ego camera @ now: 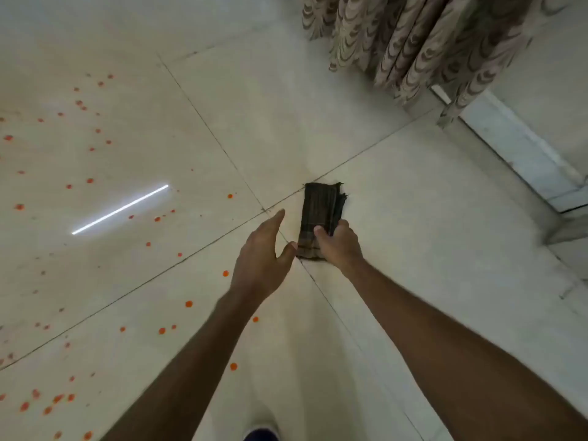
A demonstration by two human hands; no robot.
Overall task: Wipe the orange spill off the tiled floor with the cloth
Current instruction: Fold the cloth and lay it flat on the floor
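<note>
Cloth (319, 214): dark, folded into a long strip, over the crossing of tile joints, right of the spill.
Right hand (339, 246): gripping the cloth's near end, thumb on top, fingers curled round its right edge.
Left hand (262, 253): fingers straight and together, thumb out, just left of the cloth, holding nothing.
Spill (189, 303): orange drops scattered over the left tiles, apart from the cloth.
Floor (413, 192): pale glossy tiles, bright light streak (121, 210) at left.
Curtain (413, 43): patterned, hanging at top right.

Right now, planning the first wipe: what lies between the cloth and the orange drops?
Head view: the open left hand beside the cloth, then bare tile and grout lines up to the orange drops.
</note>
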